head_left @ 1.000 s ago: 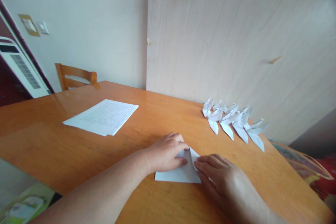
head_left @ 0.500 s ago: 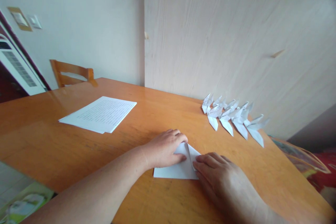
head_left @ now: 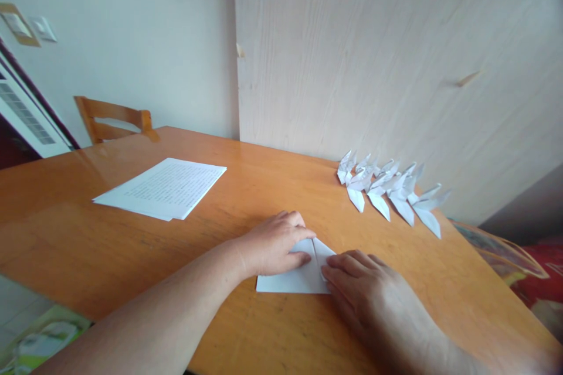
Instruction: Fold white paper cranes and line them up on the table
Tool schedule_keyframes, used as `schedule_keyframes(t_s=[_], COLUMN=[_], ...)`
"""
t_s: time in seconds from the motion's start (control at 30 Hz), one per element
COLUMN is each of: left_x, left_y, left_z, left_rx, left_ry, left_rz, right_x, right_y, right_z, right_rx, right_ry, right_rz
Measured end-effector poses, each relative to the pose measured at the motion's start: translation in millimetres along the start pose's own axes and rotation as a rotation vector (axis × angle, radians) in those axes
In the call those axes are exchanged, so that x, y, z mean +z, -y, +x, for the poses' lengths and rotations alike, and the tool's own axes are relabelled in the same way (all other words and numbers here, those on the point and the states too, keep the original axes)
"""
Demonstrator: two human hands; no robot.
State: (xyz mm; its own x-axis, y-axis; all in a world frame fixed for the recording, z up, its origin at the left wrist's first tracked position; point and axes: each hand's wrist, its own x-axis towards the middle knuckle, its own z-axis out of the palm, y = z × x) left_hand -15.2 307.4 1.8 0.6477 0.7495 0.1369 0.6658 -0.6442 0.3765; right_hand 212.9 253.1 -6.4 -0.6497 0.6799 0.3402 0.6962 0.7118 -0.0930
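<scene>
The left hand's [head_left: 272,246] fingers [head_left: 303,233], thumb parted from forefinger, press the folded white paper [head_left: 290,283] flat on the tabletop [head_left: 281,176]; the right hand's [head_left: 373,296] fingers lie together along its right edge, whether pinching I cannot tell. Beyond, folded paper figures [head_left: 398,190] stand in rows near a pale panel [head_left: 373,58]; written sheets [head_left: 162,190] lie stacked to the left.

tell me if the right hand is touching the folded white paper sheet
Touching. The head view shows it: the bare right hand has its fingers on the right part of the folded white paper sheet, with no gap visible.
</scene>
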Motion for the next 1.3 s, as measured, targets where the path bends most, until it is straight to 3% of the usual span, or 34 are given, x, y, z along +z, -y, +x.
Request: schedule_keyframes(t_s=[0.27, 0.5, 0.83, 1.3], left_x=[-0.1, 0.3, -1.2, -2.6], left_y=[1.5, 1.7, 0.5, -1.3], left_z=[0.5, 0.6, 0.9, 1.1], left_rx=[-0.001, 0.003, -0.014, -0.043], left_ry=[0.003, 0.001, 0.013, 0.010], left_rz=[-0.014, -0.021, -0.041, -0.039], right_x=[-3.8, 0.9, -16.2, -14.4], right_y=[5.4, 3.3, 14.7, 14.5], right_z=[-0.2, -1.8, 0.8, 1.5], right_rx=[0.049, 0.022, -0.011, -0.004], right_ry=[0.046, 0.057, 0.091, 0.106], right_rz=[-0.023, -0.072, -0.125, -0.163])
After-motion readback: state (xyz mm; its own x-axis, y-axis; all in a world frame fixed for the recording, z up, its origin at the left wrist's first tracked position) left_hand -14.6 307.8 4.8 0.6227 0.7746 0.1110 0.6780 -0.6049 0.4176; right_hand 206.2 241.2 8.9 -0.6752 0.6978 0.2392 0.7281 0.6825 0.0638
